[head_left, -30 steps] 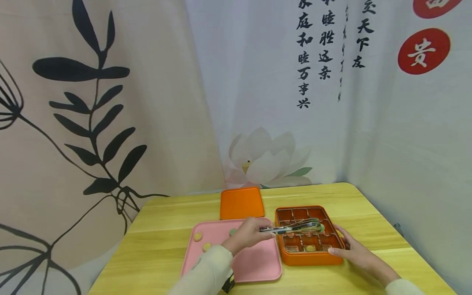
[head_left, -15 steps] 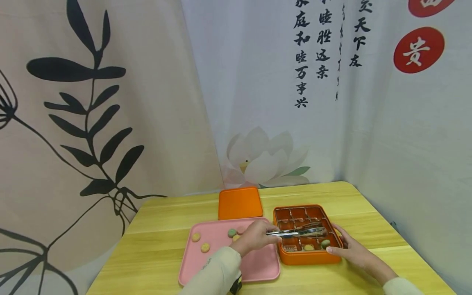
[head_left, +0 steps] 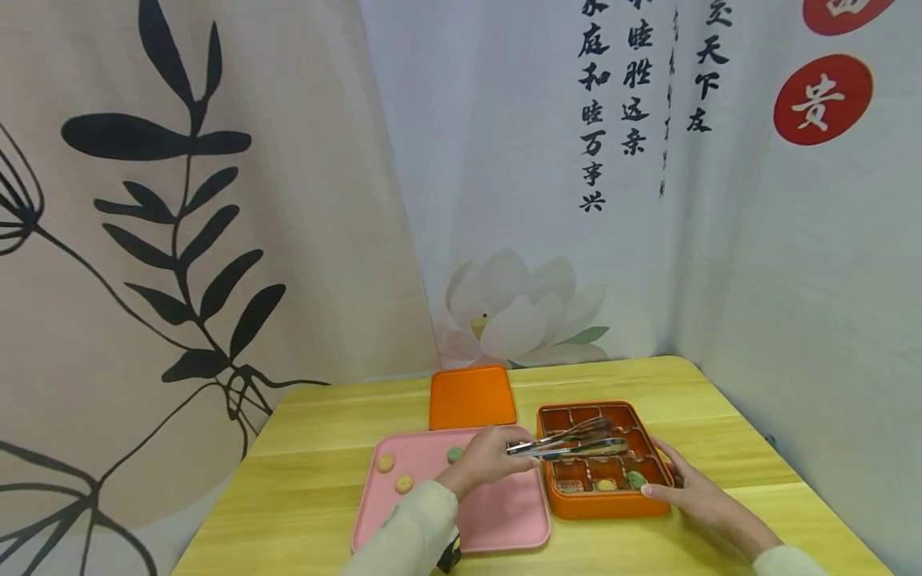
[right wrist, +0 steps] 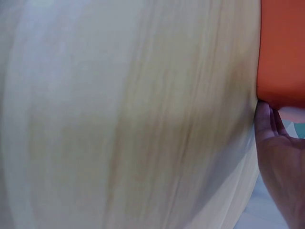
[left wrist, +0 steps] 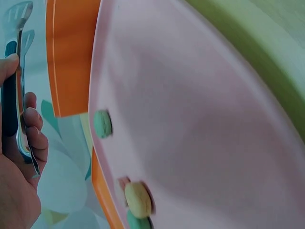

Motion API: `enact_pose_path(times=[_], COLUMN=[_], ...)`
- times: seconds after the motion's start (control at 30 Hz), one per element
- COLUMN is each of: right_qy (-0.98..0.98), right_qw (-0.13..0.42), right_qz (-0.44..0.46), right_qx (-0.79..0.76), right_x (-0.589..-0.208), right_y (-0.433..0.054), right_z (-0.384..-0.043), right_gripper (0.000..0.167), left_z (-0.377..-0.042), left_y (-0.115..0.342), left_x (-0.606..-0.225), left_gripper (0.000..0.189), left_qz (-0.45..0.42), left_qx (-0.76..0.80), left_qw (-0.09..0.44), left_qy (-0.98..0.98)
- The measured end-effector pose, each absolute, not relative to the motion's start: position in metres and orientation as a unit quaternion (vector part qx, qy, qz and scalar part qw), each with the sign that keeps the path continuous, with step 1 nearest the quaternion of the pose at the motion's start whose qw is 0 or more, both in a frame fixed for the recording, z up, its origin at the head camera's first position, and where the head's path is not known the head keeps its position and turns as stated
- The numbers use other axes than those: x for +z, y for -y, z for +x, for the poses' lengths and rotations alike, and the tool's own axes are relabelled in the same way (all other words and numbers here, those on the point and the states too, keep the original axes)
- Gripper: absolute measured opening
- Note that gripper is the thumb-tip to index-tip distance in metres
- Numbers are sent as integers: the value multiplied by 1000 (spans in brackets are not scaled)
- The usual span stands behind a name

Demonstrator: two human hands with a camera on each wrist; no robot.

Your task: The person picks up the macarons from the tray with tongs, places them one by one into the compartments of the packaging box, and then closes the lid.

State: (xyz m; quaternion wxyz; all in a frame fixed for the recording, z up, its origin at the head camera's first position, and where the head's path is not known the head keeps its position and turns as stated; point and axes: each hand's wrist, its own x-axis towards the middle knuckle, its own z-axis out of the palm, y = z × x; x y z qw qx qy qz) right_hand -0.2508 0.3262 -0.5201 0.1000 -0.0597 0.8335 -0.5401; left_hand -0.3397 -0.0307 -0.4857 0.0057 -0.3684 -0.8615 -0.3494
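In the head view my left hand (head_left: 488, 462) holds metal food tongs (head_left: 587, 450) by the handle, reaching across the pink tray. The tongs' arms stand apart over the orange compartment box (head_left: 612, 506), nothing between their tips. A green macaron (head_left: 636, 480) leans in the front right compartment, beside a yellow macaron (head_left: 607, 485) in the front middle one. My right hand (head_left: 687, 490) grips the box's right side, thumb on the front corner. Seen from the left wrist, thumb and curled fingers wrap the tongs' dark handle (left wrist: 9, 102). In the right wrist view fingertips (right wrist: 263, 107) meet the box's lower edge.
The pink tray (head_left: 504, 524) lies left of the box, bearing yellow macarons (head_left: 404, 483) and a green one (head_left: 454, 454). The left wrist view shows several macarons (left wrist: 138, 199) on it. Behind the tray lies an orange lid (head_left: 472, 398). A printed curtain (head_left: 324, 200) hangs behind the table.
The green macaron has gone from the tongs' tips into the front right compartment. The tongs have spread apart and drawn back slightly. My right hand stays at the box.
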Motion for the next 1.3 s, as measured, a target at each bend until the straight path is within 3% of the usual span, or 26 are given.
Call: enact_pose_path(times=[0.33, 0.57, 1.03, 1.3], right_qy=[-829, -837, -829, -820], right_qw=[105, 105, 112, 118], right_qz=[-68, -57, -59, -52], right_qx=[-545, -534, -545, -558], right_x=[-519, -522, -523, -523], right_y=[-326, -328, -328, -327], right_z=[-249, -251, -251, -251], right_gripper=[91, 90, 91, 93], left_z=[-338, -335, -332, -322], left_y=[60, 89, 145, 178], left_x=[-476, -476, -491, -488], left_gripper=[39, 40, 43, 36], left_qz=[-290, -248, -294, -252], left_qx=[-415, -447, -402, -394], left_qw=[-52, -84, -3, 23], left_qy=[861, 855, 867, 883])
